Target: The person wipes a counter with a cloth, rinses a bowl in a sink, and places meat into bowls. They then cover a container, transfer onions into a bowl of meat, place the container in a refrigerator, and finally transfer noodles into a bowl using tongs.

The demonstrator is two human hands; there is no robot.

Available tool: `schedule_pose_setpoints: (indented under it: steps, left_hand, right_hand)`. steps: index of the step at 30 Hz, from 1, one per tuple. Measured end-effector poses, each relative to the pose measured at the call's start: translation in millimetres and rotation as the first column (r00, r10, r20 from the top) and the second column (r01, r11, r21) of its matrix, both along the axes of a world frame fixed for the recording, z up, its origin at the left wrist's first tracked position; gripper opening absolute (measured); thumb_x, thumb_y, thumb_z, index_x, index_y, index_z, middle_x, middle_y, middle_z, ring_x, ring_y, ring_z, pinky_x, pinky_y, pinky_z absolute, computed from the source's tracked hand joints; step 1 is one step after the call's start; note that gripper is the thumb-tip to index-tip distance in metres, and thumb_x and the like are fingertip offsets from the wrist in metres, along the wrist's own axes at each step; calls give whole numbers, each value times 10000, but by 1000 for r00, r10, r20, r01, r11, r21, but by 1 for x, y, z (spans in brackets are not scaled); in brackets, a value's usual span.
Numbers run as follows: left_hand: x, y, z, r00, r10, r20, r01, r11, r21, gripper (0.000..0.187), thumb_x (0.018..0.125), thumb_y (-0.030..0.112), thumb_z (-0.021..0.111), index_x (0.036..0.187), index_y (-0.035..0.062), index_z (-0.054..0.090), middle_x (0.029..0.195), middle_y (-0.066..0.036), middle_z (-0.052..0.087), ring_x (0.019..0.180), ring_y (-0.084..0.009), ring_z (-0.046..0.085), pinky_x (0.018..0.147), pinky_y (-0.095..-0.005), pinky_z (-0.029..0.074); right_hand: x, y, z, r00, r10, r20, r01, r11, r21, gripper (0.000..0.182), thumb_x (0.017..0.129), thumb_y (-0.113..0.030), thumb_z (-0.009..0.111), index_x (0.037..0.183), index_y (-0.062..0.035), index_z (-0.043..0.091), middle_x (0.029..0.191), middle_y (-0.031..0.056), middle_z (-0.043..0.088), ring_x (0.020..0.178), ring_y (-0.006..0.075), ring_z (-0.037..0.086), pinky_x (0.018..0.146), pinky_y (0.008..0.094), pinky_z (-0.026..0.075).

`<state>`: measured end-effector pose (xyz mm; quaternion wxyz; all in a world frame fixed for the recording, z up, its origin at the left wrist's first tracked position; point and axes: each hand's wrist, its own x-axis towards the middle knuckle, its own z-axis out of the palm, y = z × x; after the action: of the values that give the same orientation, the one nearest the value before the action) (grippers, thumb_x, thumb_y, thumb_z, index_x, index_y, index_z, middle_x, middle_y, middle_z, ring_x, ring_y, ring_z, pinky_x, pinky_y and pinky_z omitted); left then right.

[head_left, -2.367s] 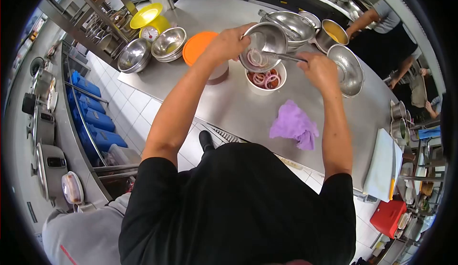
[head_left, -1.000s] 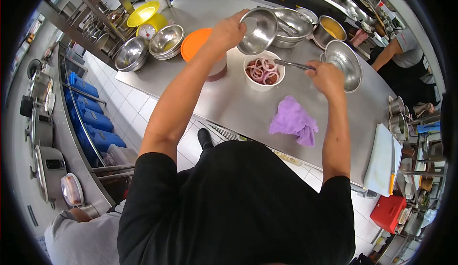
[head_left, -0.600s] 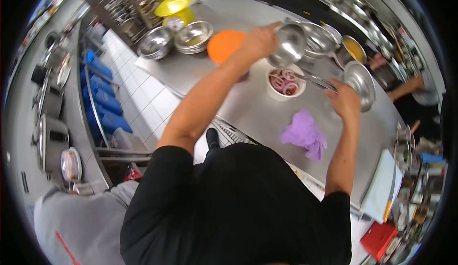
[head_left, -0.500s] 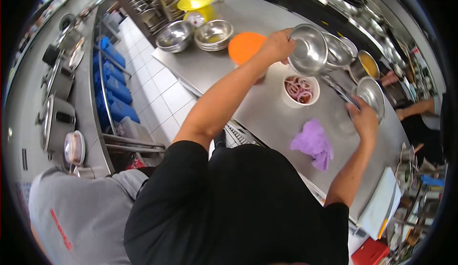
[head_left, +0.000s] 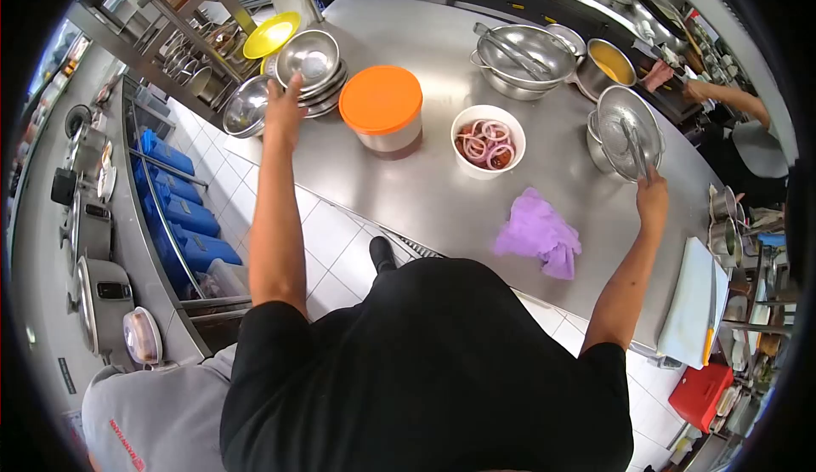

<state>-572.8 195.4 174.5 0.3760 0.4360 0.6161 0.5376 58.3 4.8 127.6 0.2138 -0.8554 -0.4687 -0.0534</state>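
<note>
My left hand (head_left: 284, 113) pinches the near rim of a small steel bowl (head_left: 309, 57), which rests on top of a stack of bowls. On the right, my right hand (head_left: 652, 200) grips metal tongs (head_left: 633, 145); their far end lies over a round strainer (head_left: 614, 119) on a steel pot. A white tub (head_left: 462, 161) holding sliced onion rings (head_left: 485, 142) stands between my hands. Beside the stack is a container with an orange lid (head_left: 381, 99). A crumpled purple cloth (head_left: 539, 232) lies on the steel table in front of the tub.
More tongs (head_left: 514, 51) lie across a colander (head_left: 531, 64) at the back, near a pot of yellow liquid (head_left: 610, 62). A cutting board (head_left: 693, 302) with a knife is at right. A person in grey (head_left: 161, 412) is at lower left; another person's arm (head_left: 731, 99) shows at right.
My left hand has carried the steel bowl left from above the tub to the bowl stack. The strainer by my right hand now sits over the pot. The view has shifted.
</note>
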Motion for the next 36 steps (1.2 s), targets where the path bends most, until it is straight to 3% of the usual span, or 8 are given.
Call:
schedule_pose_setpoints:
  steps: [3,6,8,10,21,25,31,36]
  left_hand:
    - [15,-42,-29,994,-107,30,102,988,116,736,971,337,599,1531,35,229,1463,-193,409,1226,-285,526,943,-398,509]
    - [29,-76,-70,983,-176,56,171,980,98,752,961,377,606,1529,40,249,1455,-197,423,1217,-270,534,921,-391,522]
    - [39,-97,-86,979,-183,93,180,983,43,736,963,388,601,1522,41,272,1442,-193,441,1206,-264,543,913,-384,524]
    - [46,-112,-94,976,-178,122,180,984,-4,720,967,394,596,1516,42,289,1434,-189,453,1191,-257,554,905,-375,527]
    - [63,-137,-107,979,-192,61,193,981,-2,592,982,385,579,1438,36,435,1330,-142,560,1120,-219,588,871,-336,523]
    - [91,-150,-114,939,-344,12,344,939,-3,445,1000,288,567,1345,8,534,1192,-123,647,1053,-182,621,828,-300,511]
    - [132,-148,-104,702,-711,37,705,688,-169,340,994,217,588,1250,-7,607,1107,-104,684,1028,-160,634,916,-273,483]
    - [184,-131,-85,148,-850,-505,972,218,-82,258,926,181,640,1120,17,687,1114,-150,682,1075,-279,631,967,-364,472]
  right_hand:
    - [3,4,-20,963,24,269,-55,993,109,403,905,-125,615,1291,-13,591,1251,258,593,1197,391,548,1014,443,437]
    - [-50,2,21,985,91,149,-134,943,305,404,911,-125,615,1300,-17,583,1292,234,577,1162,379,575,996,431,454]
    - [-90,5,17,932,353,-85,-318,907,274,415,906,-121,634,1311,-48,583,1352,211,545,1093,332,616,953,399,487]
    - [-140,5,-2,639,486,-596,-395,872,287,443,891,-113,656,1328,-101,583,1400,210,508,977,270,651,901,370,514]
    - [-216,25,-35,680,547,-488,-480,835,269,589,776,-147,773,1319,-179,549,1437,196,478,869,253,679,833,390,543]
    - [-209,39,-53,633,634,-445,-570,770,286,373,770,-152,775,1105,-139,613,1344,159,550,1006,310,650,858,398,532]
    - [-208,42,-71,617,722,-313,-555,681,479,174,783,-111,745,905,-86,623,1122,134,626,1024,338,619,863,415,512]
    - [-211,-31,-20,717,582,-384,-315,762,566,151,790,-96,727,903,-87,628,1038,142,634,965,339,630,838,414,516]
